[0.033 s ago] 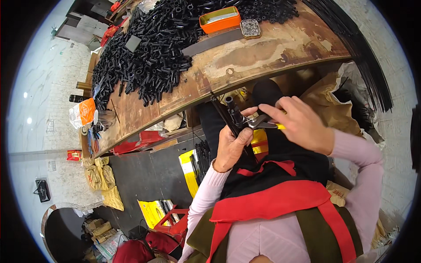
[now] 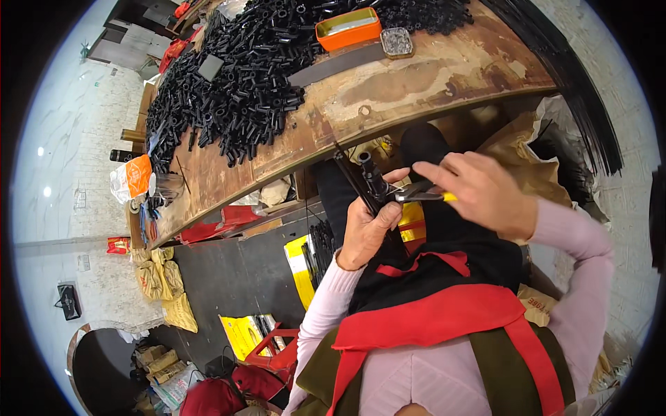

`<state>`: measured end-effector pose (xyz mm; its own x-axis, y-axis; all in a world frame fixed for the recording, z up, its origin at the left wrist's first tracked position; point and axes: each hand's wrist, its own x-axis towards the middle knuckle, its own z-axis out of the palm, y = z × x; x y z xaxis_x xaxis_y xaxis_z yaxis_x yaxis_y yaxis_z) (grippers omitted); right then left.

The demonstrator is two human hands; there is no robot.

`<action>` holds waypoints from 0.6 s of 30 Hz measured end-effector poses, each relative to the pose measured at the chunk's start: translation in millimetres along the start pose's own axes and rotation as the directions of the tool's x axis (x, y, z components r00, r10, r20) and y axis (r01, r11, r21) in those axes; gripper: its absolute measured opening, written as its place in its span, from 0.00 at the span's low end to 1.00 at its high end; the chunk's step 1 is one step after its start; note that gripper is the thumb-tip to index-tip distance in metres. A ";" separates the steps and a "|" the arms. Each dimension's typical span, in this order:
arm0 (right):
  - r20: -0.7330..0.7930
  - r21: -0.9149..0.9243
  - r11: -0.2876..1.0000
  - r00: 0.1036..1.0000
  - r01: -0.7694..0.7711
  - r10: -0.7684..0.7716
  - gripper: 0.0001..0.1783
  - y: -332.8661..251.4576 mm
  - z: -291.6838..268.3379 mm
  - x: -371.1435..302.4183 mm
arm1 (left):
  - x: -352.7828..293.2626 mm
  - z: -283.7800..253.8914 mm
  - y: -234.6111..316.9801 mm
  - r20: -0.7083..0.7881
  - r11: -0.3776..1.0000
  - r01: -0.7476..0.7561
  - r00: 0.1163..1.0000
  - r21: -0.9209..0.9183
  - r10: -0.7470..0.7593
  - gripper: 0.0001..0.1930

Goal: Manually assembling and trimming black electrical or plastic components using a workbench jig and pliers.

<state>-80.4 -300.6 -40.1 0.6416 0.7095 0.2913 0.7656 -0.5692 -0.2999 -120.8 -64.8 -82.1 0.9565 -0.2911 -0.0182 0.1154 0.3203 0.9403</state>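
My left hand (image 2: 366, 234) is closed around a short black tube piece (image 2: 369, 175) together with a thin black rod (image 2: 350, 177), held upright in front of my lap, just below the workbench edge. My right hand (image 2: 483, 191) grips pliers (image 2: 418, 194) that have dark jaws and a yellow handle tip. The jaws point left and meet the black piece just above my left fingers. Both pink sleeves come up from the lower edge.
The worn wooden workbench (image 2: 444, 76) carries a big heap of black tube pieces (image 2: 243, 83), an orange tin (image 2: 347, 28), a small tin of screws (image 2: 397, 41) and a grey flat bar (image 2: 336, 66). Long black rods (image 2: 576, 90) hang at the right. Yellow boxes (image 2: 300, 267) lie below.
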 end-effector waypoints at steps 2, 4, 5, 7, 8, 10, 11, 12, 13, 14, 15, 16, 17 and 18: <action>-0.001 -0.065 0.993 0.995 0.103 -0.104 0.29 -0.4 -29.3 11.7 | -1.7 -6.7 0.3 0.097 1.000 0.018 0.995 -0.005 -0.018 0.27; 0.709 0.531 0.631 0.705 -0.565 0.034 0.23 -10.2 -62.3 27.1 | -1.8 -3.2 5.7 0.129 0.999 0.042 0.991 0.023 -0.044 0.28; 0.790 0.612 0.131 0.592 -0.780 -0.160 0.22 -6.0 -38.1 15.8 | -3.8 1.4 7.1 0.167 0.999 0.042 0.985 -0.001 -0.041 0.28; 0.790 0.548 0.380 0.611 -0.745 0.060 0.25 -20.2 -45.6 8.1 | -7.1 0.8 4.2 0.172 0.999 0.031 0.985 0.021 -0.034 0.29; 0.634 0.470 0.681 0.752 -0.562 0.182 0.25 -23.8 -48.7 8.1 | -5.3 -2.6 1.6 0.173 0.999 0.029 0.984 0.018 -0.032 0.29; 0.057 0.270 0.960 0.996 -0.076 0.063 0.24 -9.3 -33.0 3.8 | 1.7 -7.5 -1.3 0.075 0.999 0.040 0.996 -0.031 -0.038 0.28; -0.021 0.120 0.993 1.000 0.010 -0.008 0.24 -2.5 -30.9 4.5 | 3.3 -1.9 1.3 0.031 0.999 0.032 0.999 -0.027 -0.032 0.30; -0.002 -0.003 0.999 0.999 0.046 -0.046 0.24 2.7 -30.0 6.1 | 3.4 -3.7 1.0 0.037 0.999 0.035 0.999 -0.028 -0.034 0.30; 0.127 0.061 0.998 0.991 0.035 -0.042 0.23 0.6 -33.6 6.9 | 1.5 -8.0 1.5 0.055 0.998 0.046 0.998 -0.034 -0.044 0.30; 0.254 0.123 0.992 0.966 0.016 -0.047 0.22 -1.8 -39.8 8.3 | 0.3 -11.8 2.7 0.071 0.998 0.057 0.996 -0.040 -0.054 0.31; 0.255 0.123 0.992 0.966 0.018 -0.049 0.22 -1.6 -47.5 14.2 | 1.8 -14.6 4.4 0.120 0.996 0.053 0.992 -0.074 -0.044 0.31; 0.588 0.509 0.755 0.808 -0.413 0.045 0.22 -3.7 -57.0 24.1 | 0.8 -15.9 5.6 0.115 0.996 0.056 0.992 -0.075 -0.047 0.31; 0.833 0.548 0.262 0.546 -0.795 -0.087 0.21 -5.4 -60.9 29.3 | -0.5 -16.8 7.2 0.142 0.997 0.062 0.988 -0.054 -0.054 0.31; 0.875 0.439 -0.051 0.439 -0.897 -0.205 0.23 -3.5 -48.7 21.4 | -2.8 -17.3 7.9 0.167 0.997 0.067 0.984 -0.033 -0.061 0.30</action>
<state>-67.1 -303.6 11.4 0.0838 0.7919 -0.6049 -0.6352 -0.4252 -0.6447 -117.9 -45.8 -80.4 0.8893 -0.4569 -0.0182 0.1882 0.3294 0.9253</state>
